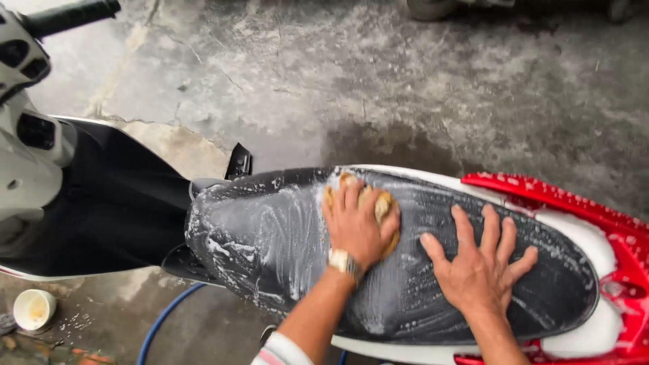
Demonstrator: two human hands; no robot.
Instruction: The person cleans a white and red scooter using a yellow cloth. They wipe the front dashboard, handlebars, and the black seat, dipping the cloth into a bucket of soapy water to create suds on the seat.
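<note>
Watching from my end: left hand is clamped on a yellow sponge mid-way along the soapy black scooter seat, right hand spread flat beside it, over wet cracked concrete floor.

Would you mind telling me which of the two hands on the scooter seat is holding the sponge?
The left hand, the one with the wristwatch, presses the yellow sponge onto the soapy seat. The right hand lies flat and empty, fingers spread.

Yellow sponge pressed flat on soapy black seat — sudsy.
</note>
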